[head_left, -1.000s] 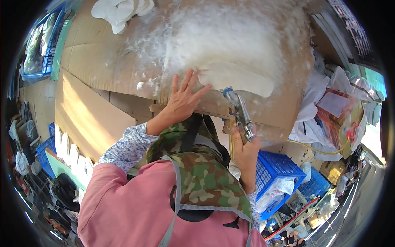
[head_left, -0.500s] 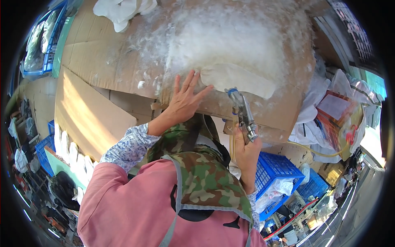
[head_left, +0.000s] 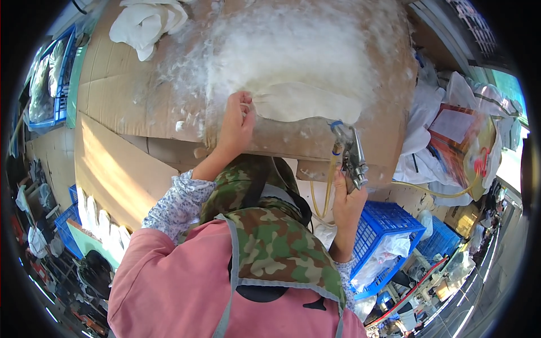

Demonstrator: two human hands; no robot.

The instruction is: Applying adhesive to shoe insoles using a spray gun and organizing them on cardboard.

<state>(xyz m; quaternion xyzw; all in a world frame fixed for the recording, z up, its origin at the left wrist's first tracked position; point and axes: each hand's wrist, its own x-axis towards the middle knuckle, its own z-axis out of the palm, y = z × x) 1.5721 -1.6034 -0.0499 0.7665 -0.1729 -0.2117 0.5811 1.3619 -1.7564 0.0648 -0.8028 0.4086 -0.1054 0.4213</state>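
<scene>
A flat, white, cloth-like piece [head_left: 307, 102] with a curved outline lies at the near edge of a thick layer of white fluff. At its left end is my left hand [head_left: 236, 123], its fingers curled together in a pinch on the edge. The fingertips are partly hidden. My right hand [head_left: 348, 205] is wrapped round a metal spray gun [head_left: 354, 158], held near the front edge of the cardboard. The gun's blue-ringed end sits just below the right part of the white piece. A yellowish hose [head_left: 330, 186] hangs from the gun.
Cardboard [head_left: 121, 101] covers the worktop, with white fluff [head_left: 293, 50] spread over it. More white pieces [head_left: 147, 23] lie at the far left. A blue crate [head_left: 383, 236] stands at the lower right, and plastic bags [head_left: 420, 155] are heaped at the right.
My left hand was spread flat beside the white piece; its fingers are now drawn together at the piece's left end. The spray gun has moved a little right and toward me.
</scene>
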